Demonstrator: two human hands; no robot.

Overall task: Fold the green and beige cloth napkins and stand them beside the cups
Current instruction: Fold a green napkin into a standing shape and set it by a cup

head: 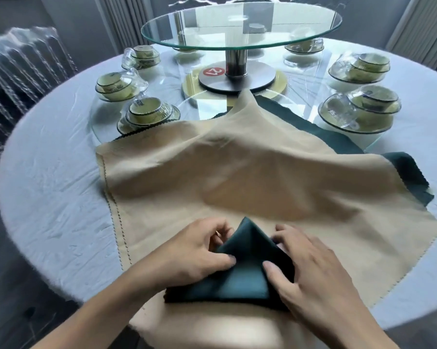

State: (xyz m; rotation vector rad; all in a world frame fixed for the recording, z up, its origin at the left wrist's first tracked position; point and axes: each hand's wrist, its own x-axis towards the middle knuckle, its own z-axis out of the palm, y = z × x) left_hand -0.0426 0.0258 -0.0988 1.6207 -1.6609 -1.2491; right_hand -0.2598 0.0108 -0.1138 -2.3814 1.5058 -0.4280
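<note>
Green napkin (240, 275), folded into a peaked triangle atop the spread beige napkin (237, 172), pinched between left hand (194, 255) and right hand (310, 268) fingers to hold its creases.

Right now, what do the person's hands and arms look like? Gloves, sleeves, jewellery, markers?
Both are bare: the left hand and right hand have no gloves, and no rings or tape show on the fingers. The forearms are uncovered to the frame edge, with no sleeve, watch, strap or tracking marker in view. Nails look short and unpainted.
</note>
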